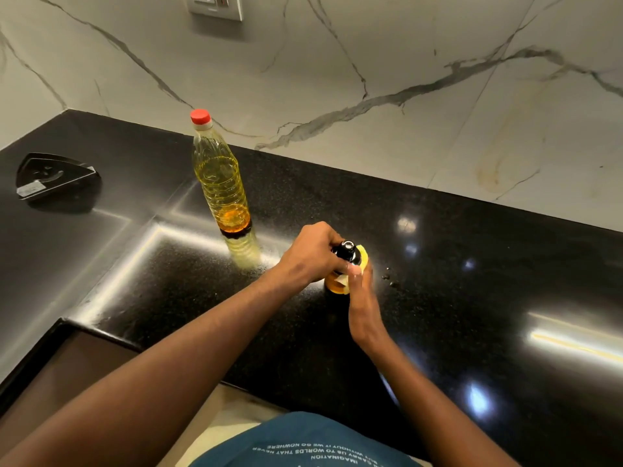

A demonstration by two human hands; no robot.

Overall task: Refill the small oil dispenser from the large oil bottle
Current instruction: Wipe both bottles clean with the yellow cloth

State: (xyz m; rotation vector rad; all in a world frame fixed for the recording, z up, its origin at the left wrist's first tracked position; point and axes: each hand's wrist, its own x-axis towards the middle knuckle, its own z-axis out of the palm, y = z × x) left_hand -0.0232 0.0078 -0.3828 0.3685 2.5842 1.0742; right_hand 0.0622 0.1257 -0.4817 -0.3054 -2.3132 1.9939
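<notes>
The small oil dispenser [344,269] is standing on the countertop [455,264] near the middle, with the left hand [312,252] closing on its top from the left and the right hand [362,298] lying against its near right side. The large oil bottle [220,183] is standing upright, capped, farther back and to the left, apart from the dispenser. A triangular tray [55,176] is lying far left. The wall [371,62] is rising behind, carrying a socket plate [215,6].

big bottle [220,183] has yellow oil and a red cap [200,116]; countertop [472,264] is speckled black; wall [371,62] is white marble with grey veins
</notes>
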